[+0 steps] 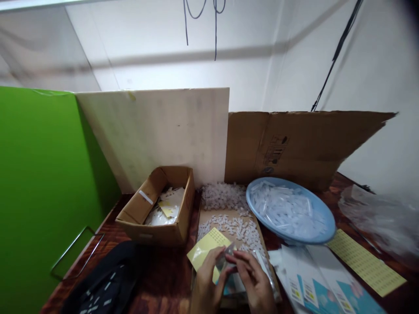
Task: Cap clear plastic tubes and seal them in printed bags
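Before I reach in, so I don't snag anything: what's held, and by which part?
Left hand and right hand pinch a small translucent plastic piece, apparently by its edges.

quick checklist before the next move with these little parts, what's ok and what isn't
1. Hold on the small greyish piece: ok, fingertips of the left grip and right grip meet at it.
2. Contents of that piece: cannot tell, fingers cover part of it.
3. Yellow sticker sheet close by: ok, beside the left grip, which partly covers it.
4. White parts in view: ok, scattered beyond the hands, heaped at the far end.
5. Blue basin stocked: ok, piled with clear plastic pieces.
6. Printed cards squared up: not ok, fanned unevenly.
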Available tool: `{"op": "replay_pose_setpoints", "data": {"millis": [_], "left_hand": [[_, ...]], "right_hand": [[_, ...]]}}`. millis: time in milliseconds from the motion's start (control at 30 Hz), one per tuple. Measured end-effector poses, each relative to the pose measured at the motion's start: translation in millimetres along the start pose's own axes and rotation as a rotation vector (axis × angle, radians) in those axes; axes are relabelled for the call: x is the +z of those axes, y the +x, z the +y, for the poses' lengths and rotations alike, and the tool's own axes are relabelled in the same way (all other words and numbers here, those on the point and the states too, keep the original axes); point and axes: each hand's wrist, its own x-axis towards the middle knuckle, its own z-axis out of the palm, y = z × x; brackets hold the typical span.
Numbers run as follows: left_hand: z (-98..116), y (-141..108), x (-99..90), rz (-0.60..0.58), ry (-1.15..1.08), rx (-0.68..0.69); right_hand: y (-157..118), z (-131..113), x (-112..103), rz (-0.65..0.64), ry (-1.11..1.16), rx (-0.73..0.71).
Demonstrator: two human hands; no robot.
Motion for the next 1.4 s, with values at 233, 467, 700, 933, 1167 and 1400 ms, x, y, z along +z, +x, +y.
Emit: {"op": "replay_pose_setpoints", "data": {"millis": [233,467,700,933,1167,1400], "left_hand": [[2,13,-12.5,-0.048,-0.137,-0.098],[4,20,-12.3,0.096,-0.163,-0.217],[-16,3,-7.3,0.205,-0.200,-0.107],[-35,-55,-18.0,-0.100,-0.273,-0.176],[-18,-88,-7.1,-0.165,-0.191,-0.254],[-26,-91,7.4,-0.177,-0.110,0.027]], "right_hand": [[25,6,-26,-0.009,-0.086,-0.094],[26,-12,-29,-0.101,-0.148,-0.125],[18,6,-41,-0.105,-0.186,-0.183],[-22,34,-84,-0.137,-0.231,0.007],[-63,42,-105,-0.099,-0.290,0.083],[-67,39,-100,-0.140,-0.235,0.112]]}}
